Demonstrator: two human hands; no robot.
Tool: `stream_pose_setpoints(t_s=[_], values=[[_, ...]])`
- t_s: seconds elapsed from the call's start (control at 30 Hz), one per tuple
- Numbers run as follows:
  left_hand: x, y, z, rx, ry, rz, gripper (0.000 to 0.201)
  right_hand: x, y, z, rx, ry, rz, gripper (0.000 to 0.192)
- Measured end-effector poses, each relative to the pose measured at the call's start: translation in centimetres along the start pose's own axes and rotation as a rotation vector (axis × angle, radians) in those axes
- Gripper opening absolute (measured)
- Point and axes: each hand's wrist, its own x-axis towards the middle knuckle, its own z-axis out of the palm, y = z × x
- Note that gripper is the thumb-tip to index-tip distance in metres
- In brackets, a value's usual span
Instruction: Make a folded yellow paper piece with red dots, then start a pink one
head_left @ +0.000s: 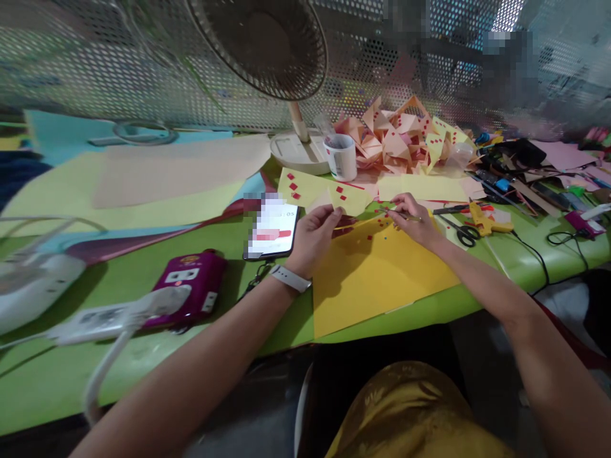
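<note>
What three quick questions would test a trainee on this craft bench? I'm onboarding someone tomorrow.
1. True or false: the left hand holds a yellow paper piece dotted with red squares.
2. Which lies nearest the right hand? A scissors; B fan; C purple device.
3. What stands beside the fan's base: a white ____?

Key: 1 true; 2 A; 3 cup.
</note>
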Motion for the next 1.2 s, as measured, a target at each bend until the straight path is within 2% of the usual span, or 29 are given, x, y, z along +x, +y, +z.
stream_pose_setpoints(t_s=[0.17, 0.3, 0.5, 0.83, 1.2], values=[[0.01, -0.08, -0.02, 0.005, -0.011, 0.003, 0.034, -0.02, 0.04, 0.28, 0.055, -0.019, 0.016, 0.026], [-0.02, -0.03, -0.02, -0.008, -0.021, 0.009, 0.033, 0.07, -0.23, 0.40, 0.101, 0.013, 0.063, 0.026], [0.05, -0.06, -0.09, -0.011, -0.023, 0.013, 0.036, 0.14, -0.23, 0.33, 0.110, 0.079, 0.048, 0.030], [0.02, 0.04, -0.09, -0.005, -0.026, 0.009, 0.042, -0.52, -0.54, 0.20, -0.052, -0.026, 0.000, 0.029], [-0.13, 0.28, 0.05, 0.020, -0.026, -0.005, 0.038, -0.53, -0.86, 0.28, 0.035, -0.057, 0.006, 0.027]])
